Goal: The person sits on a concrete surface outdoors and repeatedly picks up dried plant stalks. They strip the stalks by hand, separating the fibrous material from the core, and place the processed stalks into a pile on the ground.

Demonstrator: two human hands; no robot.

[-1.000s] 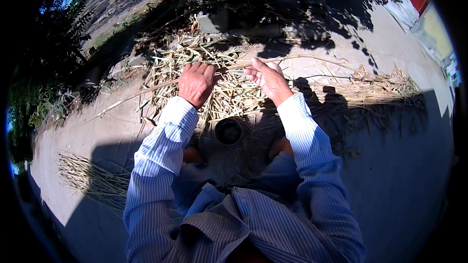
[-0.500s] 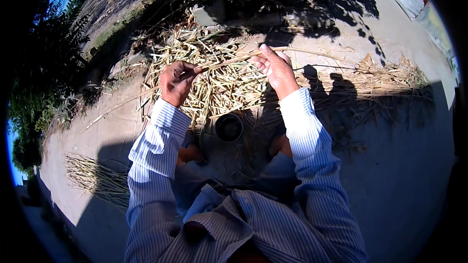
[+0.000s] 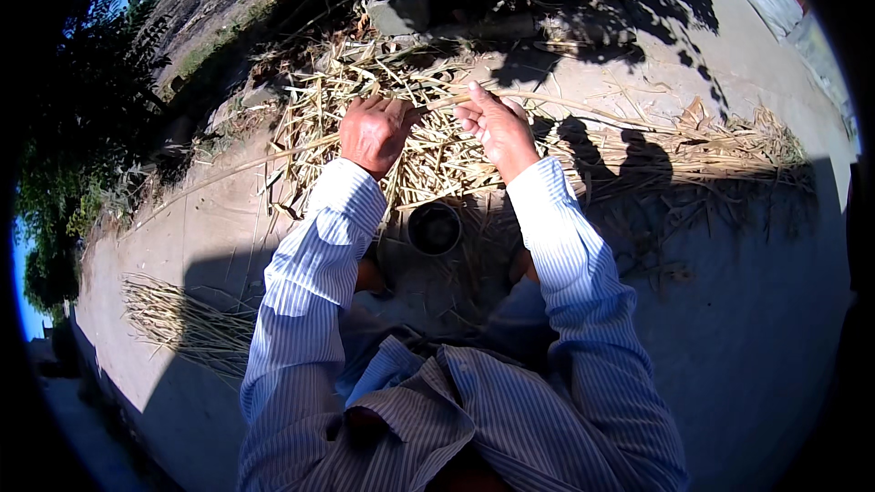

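Hard sunlight, deep shade
Direct sun whitens the sleeves (image 3: 547,196) and the straw heap (image 3: 428,164); crisp leaf shadows (image 3: 688,53) mottle the pale paving (image 3: 761,59), a broad shadow (image 3: 729,310) dims the lower right, the foliage (image 3: 91,128) is near-black, and fisheye distortion curves everything toward a black rim (image 3: 27,9)
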